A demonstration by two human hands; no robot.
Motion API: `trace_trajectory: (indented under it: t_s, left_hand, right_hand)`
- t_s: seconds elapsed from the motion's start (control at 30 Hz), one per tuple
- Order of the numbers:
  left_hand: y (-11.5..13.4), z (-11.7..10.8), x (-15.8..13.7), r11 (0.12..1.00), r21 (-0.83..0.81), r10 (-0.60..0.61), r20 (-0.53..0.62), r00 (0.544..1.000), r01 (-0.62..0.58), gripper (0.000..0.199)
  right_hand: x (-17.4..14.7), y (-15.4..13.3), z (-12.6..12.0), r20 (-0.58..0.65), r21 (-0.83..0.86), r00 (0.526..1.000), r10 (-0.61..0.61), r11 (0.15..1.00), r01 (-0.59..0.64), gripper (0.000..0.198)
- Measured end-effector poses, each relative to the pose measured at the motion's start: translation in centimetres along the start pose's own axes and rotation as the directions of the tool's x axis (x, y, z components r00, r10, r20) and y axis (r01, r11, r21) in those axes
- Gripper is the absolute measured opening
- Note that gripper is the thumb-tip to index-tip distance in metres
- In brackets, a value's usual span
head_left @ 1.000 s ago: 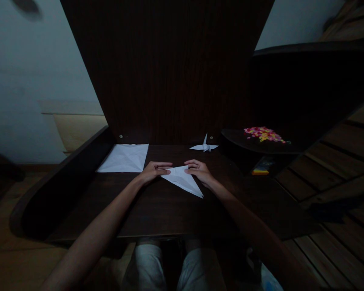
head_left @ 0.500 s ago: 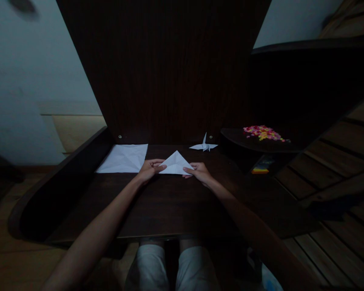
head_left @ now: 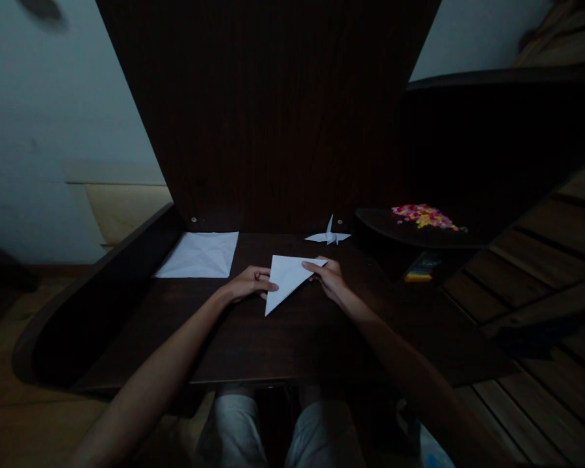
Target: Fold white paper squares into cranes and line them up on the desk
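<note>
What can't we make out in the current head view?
- Underside of the folded paper triangle, and the fingers of the left hand and right hand behind it: head view, hidden by the paper.
- Single pieces in the pink-and-yellow pile: head view, too small.
- Yellow-edged item under the shelf: head view, lost in shadow.
- White-and-blue object: head view, cut off by bottom edge.

Your left fingers [head_left: 260, 270] partly vanish behind the folded paper [head_left: 288, 276]. Well right of your fingers, colourful bits [head_left: 424, 216] are too small to identify; far left, a blurred dark shape [head_left: 43, 8] is cut off.
</note>
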State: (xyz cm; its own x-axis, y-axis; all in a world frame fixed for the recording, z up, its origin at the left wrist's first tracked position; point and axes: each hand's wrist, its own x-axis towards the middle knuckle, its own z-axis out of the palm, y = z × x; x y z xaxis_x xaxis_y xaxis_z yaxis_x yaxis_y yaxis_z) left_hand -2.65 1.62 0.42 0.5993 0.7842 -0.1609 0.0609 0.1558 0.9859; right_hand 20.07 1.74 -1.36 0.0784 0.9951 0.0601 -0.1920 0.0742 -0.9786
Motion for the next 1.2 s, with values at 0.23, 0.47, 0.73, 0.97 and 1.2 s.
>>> trace_trajectory:
  t_s: [0.23,0.47,0.73,0.97,1.2]
  left_hand:
    - [-0.8,0.7,0.8,0.998,-0.013,0.055,-0.102,0.993,-0.057,0.032]
    - [-0.9,0.8,0.9,0.996,-0.063,0.057,-0.090,0.994,-0.062,0.037]
    - [-0.4,1.4,0.8,0.983,-0.112,0.126,-0.160,0.979,-0.145,0.039]
    - [-0.2,0.9,0.8,0.975,-0.125,0.161,-0.167,0.973,-0.182,0.037]
    - [-0.5,0.7,1.0,0.945,-0.278,0.128,-0.170,0.977,-0.172,0.037]
  right_hand:
    - [-0.4,-0.2,0.7,0.145,0.046,0.986,0.085,0.995,-0.092,0.029]
    - [-0.6,0.0,1.3,0.207,-0.011,0.977,0.053,0.999,-0.051,0.035]
    - [-0.9,0.4,1.5,0.300,-0.082,0.949,0.101,0.993,-0.080,0.032]
    - [-1.1,0.1,1.4,0.328,-0.058,0.935,0.132,0.991,-0.120,0.036]
    - [-0.7,-0.3,1.1,0.253,0.093,0.964,0.075,0.990,-0.101,0.026]
